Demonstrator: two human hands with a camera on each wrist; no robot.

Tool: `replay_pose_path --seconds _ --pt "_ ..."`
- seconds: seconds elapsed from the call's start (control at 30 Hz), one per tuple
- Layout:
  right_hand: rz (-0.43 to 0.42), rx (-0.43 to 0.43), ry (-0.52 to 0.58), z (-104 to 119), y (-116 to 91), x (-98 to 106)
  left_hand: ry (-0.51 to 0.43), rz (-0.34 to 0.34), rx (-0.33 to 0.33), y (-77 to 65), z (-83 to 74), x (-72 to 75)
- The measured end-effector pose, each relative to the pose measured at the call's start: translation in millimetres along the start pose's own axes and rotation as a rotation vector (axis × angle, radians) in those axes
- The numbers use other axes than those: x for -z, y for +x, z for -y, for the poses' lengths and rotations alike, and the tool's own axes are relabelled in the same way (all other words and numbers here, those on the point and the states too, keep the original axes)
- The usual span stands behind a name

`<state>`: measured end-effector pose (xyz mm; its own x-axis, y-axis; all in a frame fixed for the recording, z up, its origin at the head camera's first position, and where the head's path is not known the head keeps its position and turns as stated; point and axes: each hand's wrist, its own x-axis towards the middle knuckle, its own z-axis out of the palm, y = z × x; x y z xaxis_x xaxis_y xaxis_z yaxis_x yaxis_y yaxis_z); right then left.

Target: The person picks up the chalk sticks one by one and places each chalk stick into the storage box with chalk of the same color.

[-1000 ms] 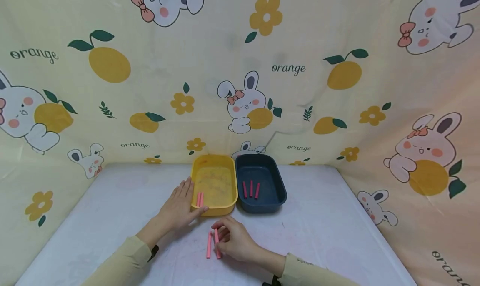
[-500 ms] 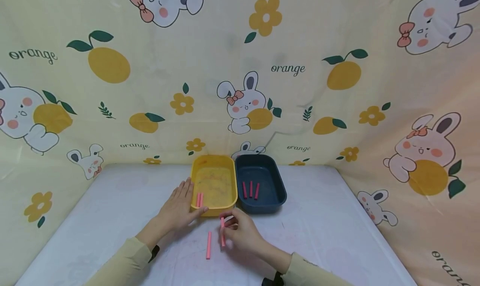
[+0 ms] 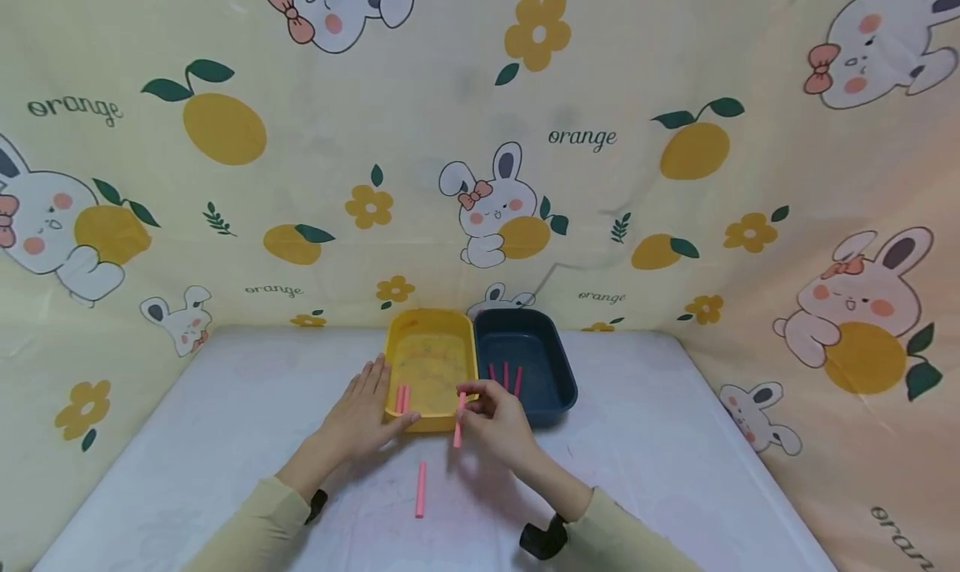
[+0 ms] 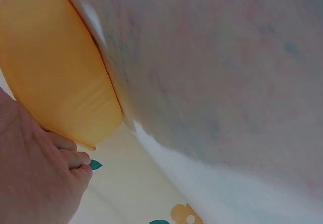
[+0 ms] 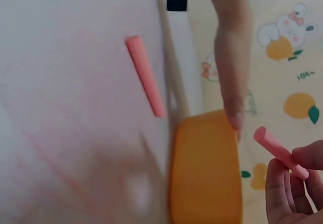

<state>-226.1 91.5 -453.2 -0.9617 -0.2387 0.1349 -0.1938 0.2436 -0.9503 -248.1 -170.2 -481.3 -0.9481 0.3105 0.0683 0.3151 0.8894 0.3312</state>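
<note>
My right hand (image 3: 506, 429) pinches a pink chalk stick (image 3: 459, 429) between thumb and fingers, over the front right corner of the yellow bin (image 3: 435, 423). In the right wrist view the held chalk (image 5: 276, 150) tilts, its end sticking out beyond the fingertips. My left hand (image 3: 362, 413) rests along the bin's left side, fingers straight, thumb across the front rim. Two pink chalks (image 3: 402, 398) lie inside at the bin's near left. Another pink chalk (image 3: 421, 490) lies on the table in front.
A dark blue bin (image 3: 555, 363) stands against the yellow one's right side, holding three darker red chalks (image 3: 506, 375), partly behind my right hand. The white-covered table (image 3: 262, 388) meets a patterned cloth backdrop (image 3: 420, 138) at the back and sides.
My right hand has lifted one of the two chalks from the table and carried it forward and slightly right to the yellow bin's front edge. My left hand stays at the bin.
</note>
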Motion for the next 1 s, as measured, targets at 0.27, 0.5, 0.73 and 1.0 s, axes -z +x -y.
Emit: replay_pose_path --seconds 0.27,0.5,0.73,1.0 --pt "-0.037 0.010 -0.005 6.8 18.8 2.3 -0.009 -0.001 0.001 0.5 -0.1 -1.1" --pt "-0.023 0.050 0.024 6.8 38.8 -3.3 -0.014 0.006 0.001 0.3 0.8 -0.7" --pt "-0.006 0.049 0.006 6.0 58.0 -11.1 -0.006 0.007 0.002 1.8 2.5 -2.5" --pt "0.024 -0.023 -0.045 -0.2 76.6 -21.3 -0.012 -0.005 -0.014 1.5 3.2 -3.5"
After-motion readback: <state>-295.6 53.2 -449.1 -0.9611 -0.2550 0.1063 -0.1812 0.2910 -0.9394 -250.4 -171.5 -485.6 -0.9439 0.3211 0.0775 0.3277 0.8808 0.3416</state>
